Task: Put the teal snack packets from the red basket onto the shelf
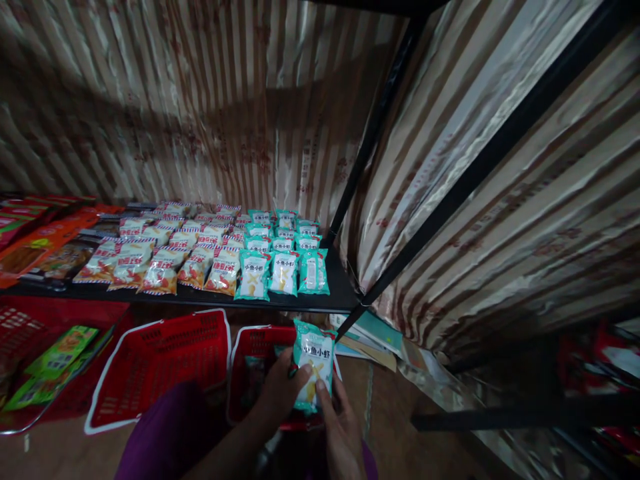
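A teal and white snack bag (315, 353) is held upright between both hands, over a red basket. My left hand (283, 383) grips its left edge, thumb across the front. My right hand (340, 417) holds the lower right side, with the thumb on the front and fingers behind. Above them, rows of matching teal bags (284, 272) stand on the right end of a black shelf (300, 303). White and orange snack bags (163, 267) fill the shelf beside them.
An orange package (40, 247) lies at the shelf's left. Below are a red basket (175, 353) with a white rim and another with green packets (63, 353). Black metal posts (430, 247) slant at the right, before striped curtains. Flattened cardboard (375, 353) lies on the floor.
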`<state>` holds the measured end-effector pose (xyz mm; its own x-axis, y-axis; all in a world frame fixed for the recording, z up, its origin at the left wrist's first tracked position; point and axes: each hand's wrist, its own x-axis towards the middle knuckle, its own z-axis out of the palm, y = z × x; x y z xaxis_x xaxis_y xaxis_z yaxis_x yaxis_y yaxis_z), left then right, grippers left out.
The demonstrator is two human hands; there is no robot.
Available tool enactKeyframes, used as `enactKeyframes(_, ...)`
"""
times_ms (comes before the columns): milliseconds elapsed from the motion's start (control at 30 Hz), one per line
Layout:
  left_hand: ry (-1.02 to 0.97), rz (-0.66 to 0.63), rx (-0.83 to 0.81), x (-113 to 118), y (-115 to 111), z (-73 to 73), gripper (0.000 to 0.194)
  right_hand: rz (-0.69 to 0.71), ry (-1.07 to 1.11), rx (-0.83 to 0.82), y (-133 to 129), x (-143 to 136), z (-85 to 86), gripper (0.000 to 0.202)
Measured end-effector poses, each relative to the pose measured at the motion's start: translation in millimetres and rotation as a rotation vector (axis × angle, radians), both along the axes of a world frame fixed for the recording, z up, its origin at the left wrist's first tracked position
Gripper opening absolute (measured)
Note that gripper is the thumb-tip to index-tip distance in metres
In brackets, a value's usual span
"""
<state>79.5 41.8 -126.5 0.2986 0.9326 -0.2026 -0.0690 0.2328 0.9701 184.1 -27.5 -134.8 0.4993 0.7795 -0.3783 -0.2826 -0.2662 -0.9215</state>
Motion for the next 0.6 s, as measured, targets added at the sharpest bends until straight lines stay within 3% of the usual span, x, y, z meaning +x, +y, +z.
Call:
enactKeyframes(200, 0.022, -0.046, 0.050, 23, 24, 14.9, 0.043, -0.092, -0.032, -0.007, 28, 25, -2.5, 0.079)
enactKeyframes(367, 0.005, -0.020, 0.094, 42, 48, 25.4, 0.044, -0.101, -0.088, 0.018, 57, 41, 17.5, 0.079)
enactKeyframes(500, -0.009, -0.012, 0.173, 58, 72, 38.9, 0.047, -0.167, -0.288, 0.092, 87, 57, 34.6, 0.071)
enactKeyframes(600, 0.044, 0.065, 0.232, 70, 93, 48.1, 0.048, -0.165, -0.380, 0.184, 112, 68, 45.7, 0.066)
